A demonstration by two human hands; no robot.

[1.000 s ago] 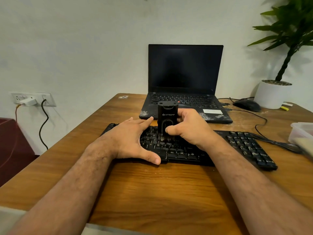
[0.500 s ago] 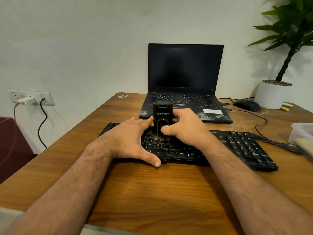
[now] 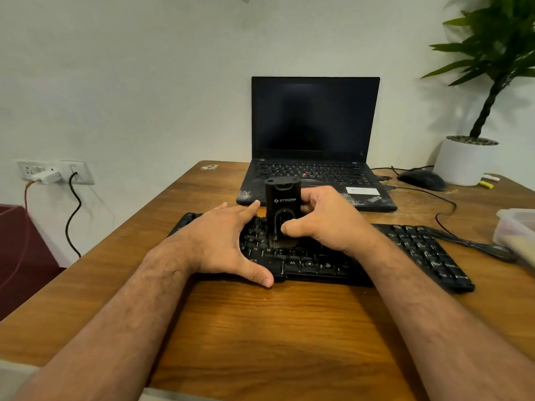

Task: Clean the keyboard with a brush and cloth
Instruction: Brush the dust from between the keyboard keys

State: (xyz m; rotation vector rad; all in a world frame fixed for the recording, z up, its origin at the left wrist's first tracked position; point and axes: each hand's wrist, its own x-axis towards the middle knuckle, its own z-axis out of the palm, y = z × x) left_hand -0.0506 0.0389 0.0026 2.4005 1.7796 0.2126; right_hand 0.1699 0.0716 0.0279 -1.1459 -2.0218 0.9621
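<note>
Black keys of the keyboard [image 3: 419, 250] are seen across the middle of a wooden desk [image 3: 289, 328], and every other place is given from this keyboard. On its left-of-centre keys a black brush [image 3: 282, 211] is stood upright, bristles down and touching the keys, with white lettering on its body. The brush is gripped by the right hand [image 3: 327, 221]: the thumb is pressed against the near face of the body and the fingers are curled round its far side. The left hand [image 3: 225, 244] is laid flat over the left end of the keyboard, fingers straight and spread, the thumb set against the near edge and the forefinger pointed toward the brush without clearly touching it; nothing is held in it.

Behind the keyboard an open laptop [image 3: 315, 117] with a dark screen is placed, its palm rest scuffed white. Behind and to the right a dark mouse [image 3: 421, 179] is seen, and beyond it a white pot [image 3: 463, 163] with a green plant. Just to the right of the keyboard a pale plastic container [image 3: 514, 227] is cut off by the frame edge. A cloth cannot be made out with certainty. Far to the left, on the wall, a socket panel [image 3: 55, 170] with a white plug and a black cable is fitted.
</note>
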